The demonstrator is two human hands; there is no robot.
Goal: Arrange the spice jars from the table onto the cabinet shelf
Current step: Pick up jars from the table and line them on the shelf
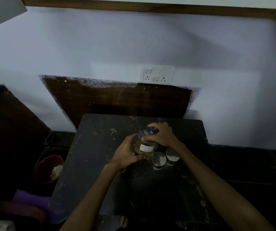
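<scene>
Both hands hold one glass spice jar (145, 147) above the dark marble table (90, 164). It has a white label, yellowish contents and a dark lid. My left hand (128, 154) wraps its lower body from the left. My right hand (161, 134) grips the lid end from the right. Two more jars with shiny metal lids stand on the table just right of it, one (159, 159) nearer me and one (172, 154) further right. A wooden shelf edge (150, 7) runs along the top of the view.
A white switch and socket plate (157, 74) is on the wall above a dark wooden panel (117, 99). A red bowl (48, 169) with something white in it sits on the floor left of the table. Purple cloth (30, 199) lies at lower left.
</scene>
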